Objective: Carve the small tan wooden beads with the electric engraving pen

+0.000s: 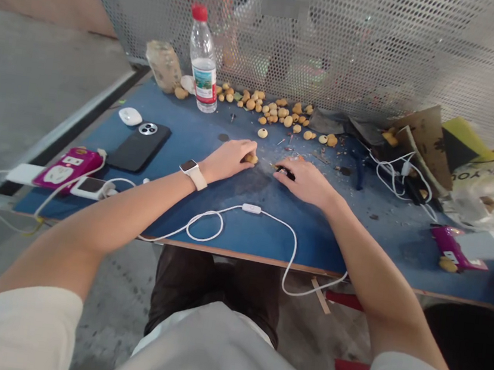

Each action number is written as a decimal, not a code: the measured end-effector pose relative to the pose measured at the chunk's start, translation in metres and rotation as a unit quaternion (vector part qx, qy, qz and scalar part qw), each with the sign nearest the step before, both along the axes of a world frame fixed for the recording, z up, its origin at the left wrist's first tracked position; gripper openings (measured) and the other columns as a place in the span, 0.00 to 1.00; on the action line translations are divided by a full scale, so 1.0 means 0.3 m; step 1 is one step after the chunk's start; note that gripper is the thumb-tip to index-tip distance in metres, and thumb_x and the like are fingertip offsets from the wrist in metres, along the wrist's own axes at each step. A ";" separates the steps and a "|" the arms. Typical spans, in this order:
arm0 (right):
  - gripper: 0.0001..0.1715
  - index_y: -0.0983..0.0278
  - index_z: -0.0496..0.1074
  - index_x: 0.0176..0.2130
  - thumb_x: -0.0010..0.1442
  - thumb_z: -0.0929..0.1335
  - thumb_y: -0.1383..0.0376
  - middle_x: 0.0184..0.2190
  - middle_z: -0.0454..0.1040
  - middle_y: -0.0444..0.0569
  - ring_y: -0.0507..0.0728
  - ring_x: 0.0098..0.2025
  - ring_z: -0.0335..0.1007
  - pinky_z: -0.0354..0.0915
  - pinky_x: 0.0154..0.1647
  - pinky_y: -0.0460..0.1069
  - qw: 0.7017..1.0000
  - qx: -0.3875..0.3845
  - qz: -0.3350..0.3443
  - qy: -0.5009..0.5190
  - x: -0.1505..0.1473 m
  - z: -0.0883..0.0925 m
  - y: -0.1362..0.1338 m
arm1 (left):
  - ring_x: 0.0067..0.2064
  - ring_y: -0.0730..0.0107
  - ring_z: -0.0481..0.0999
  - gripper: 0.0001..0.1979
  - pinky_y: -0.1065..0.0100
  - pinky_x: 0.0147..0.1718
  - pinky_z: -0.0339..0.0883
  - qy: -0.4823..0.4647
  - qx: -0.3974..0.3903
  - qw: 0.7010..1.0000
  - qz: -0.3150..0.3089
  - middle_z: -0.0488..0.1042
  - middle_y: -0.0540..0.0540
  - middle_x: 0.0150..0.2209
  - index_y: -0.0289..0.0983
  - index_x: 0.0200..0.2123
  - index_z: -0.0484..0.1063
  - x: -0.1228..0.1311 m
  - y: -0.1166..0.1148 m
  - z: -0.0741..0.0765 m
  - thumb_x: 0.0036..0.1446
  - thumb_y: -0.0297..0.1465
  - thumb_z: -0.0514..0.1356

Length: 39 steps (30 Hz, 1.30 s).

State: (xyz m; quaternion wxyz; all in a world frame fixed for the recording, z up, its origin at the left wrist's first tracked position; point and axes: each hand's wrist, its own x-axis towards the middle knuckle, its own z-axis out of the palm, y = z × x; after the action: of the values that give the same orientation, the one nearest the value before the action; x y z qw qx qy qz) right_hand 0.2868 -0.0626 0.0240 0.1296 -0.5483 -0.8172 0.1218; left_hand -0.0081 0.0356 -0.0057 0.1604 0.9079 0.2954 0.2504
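My left hand (232, 158), with a watch (193, 173) on its wrist, is closed around a small tan round nut-like piece (251, 158). Just to its right, my right hand (302, 178) grips a black-handled tool (285, 172). The tool's thin tip points left toward the piece, with a small gap between them. My fingers cover most of the handle, so its exact kind does not show. Beyond my hands, one pale round piece with a dark spot (262, 133) lies on the blue tabletop (228, 194).
Many similar tan pieces (278, 112) lie along a perforated metal screen (357, 54). A water bottle (204, 75), a phone (140, 146) and a purple power strip (69, 169) stand left. A white cable (205, 234) crosses the front edge. Plastic bags (486, 178) and cardboard crowd the right.
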 end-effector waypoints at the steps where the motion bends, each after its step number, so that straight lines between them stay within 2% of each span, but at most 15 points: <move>1: 0.23 0.61 0.89 0.68 0.88 0.70 0.54 0.67 0.92 0.62 0.75 0.69 0.89 0.77 0.75 0.66 1.000 0.002 0.003 0.003 -0.003 -0.002 0.000 | 0.52 0.56 0.87 0.11 0.59 0.54 0.76 0.000 0.001 1.000 -0.002 0.88 0.43 0.50 0.40 0.46 0.76 0.000 0.001 -0.002 0.73 0.22 0.74; 5: 0.20 0.62 0.90 0.61 0.87 0.72 0.54 0.61 0.93 0.64 0.75 0.63 0.90 0.78 0.72 0.65 1.000 0.005 0.010 0.009 -0.018 -0.012 0.005 | 0.52 0.55 0.86 0.09 0.58 0.55 0.76 0.006 0.004 1.000 -0.011 0.87 0.42 0.50 0.39 0.46 0.77 -0.001 0.005 -0.004 0.74 0.22 0.73; 9: 0.18 0.63 0.90 0.53 0.86 0.73 0.54 0.52 0.93 0.63 0.71 0.54 0.89 0.77 0.64 0.62 1.000 0.009 -0.011 0.011 -0.030 -0.015 0.005 | 0.53 0.54 0.87 0.09 0.57 0.57 0.77 0.009 0.021 0.999 -0.025 0.87 0.42 0.51 0.40 0.46 0.77 0.000 0.002 -0.002 0.75 0.22 0.73; 14: 0.16 0.62 0.88 0.48 0.84 0.75 0.54 0.46 0.92 0.60 0.69 0.49 0.87 0.75 0.57 0.59 0.999 0.013 -0.025 0.018 -0.034 -0.012 0.000 | 0.56 0.51 0.87 0.08 0.55 0.59 0.79 0.026 0.046 0.998 -0.034 0.86 0.40 0.51 0.39 0.47 0.78 0.001 -0.005 0.003 0.77 0.22 0.71; 20: 0.14 0.61 0.87 0.46 0.82 0.76 0.55 0.46 0.91 0.58 0.68 0.48 0.85 0.73 0.55 0.59 0.999 0.018 -0.026 0.033 -0.036 -0.008 -0.007 | 0.57 0.50 0.87 0.03 0.54 0.60 0.80 0.055 0.085 0.994 -0.033 0.87 0.38 0.54 0.38 0.52 0.81 -0.002 -0.006 0.002 0.81 0.25 0.69; 27: 0.23 0.57 0.79 0.33 0.82 0.76 0.56 0.40 0.86 0.54 0.66 0.47 0.81 0.72 0.56 0.59 0.999 0.036 0.004 0.030 -0.037 -0.005 -0.010 | 0.59 0.48 0.88 0.04 0.54 0.60 0.81 0.084 0.108 0.990 -0.020 0.87 0.36 0.57 0.37 0.55 0.83 0.007 -0.017 0.001 0.83 0.26 0.68; 32: 0.23 0.57 0.79 0.32 0.82 0.75 0.57 0.39 0.86 0.54 0.67 0.49 0.82 0.72 0.56 0.59 0.999 0.040 0.014 0.034 -0.038 -0.009 -0.008 | 0.60 0.47 0.88 0.03 0.53 0.61 0.81 0.085 0.106 0.991 -0.017 0.87 0.36 0.57 0.37 0.55 0.83 0.007 -0.018 0.004 0.83 0.27 0.68; 39: 0.25 0.57 0.77 0.31 0.83 0.74 0.57 0.37 0.85 0.53 0.64 0.45 0.80 0.71 0.54 0.58 0.998 0.031 0.015 0.043 -0.044 -0.005 -0.013 | 0.58 0.48 0.89 0.02 0.54 0.59 0.80 0.070 0.074 0.995 -0.013 0.87 0.37 0.55 0.38 0.51 0.82 0.006 -0.010 -0.002 0.81 0.26 0.70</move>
State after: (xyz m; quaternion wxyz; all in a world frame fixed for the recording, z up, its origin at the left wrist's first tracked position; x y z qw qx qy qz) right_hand 0.2737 -0.0665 0.0224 0.1794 -0.5257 -0.8226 0.1218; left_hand -0.0063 0.0325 -0.0064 0.0752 0.9364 0.2744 0.2055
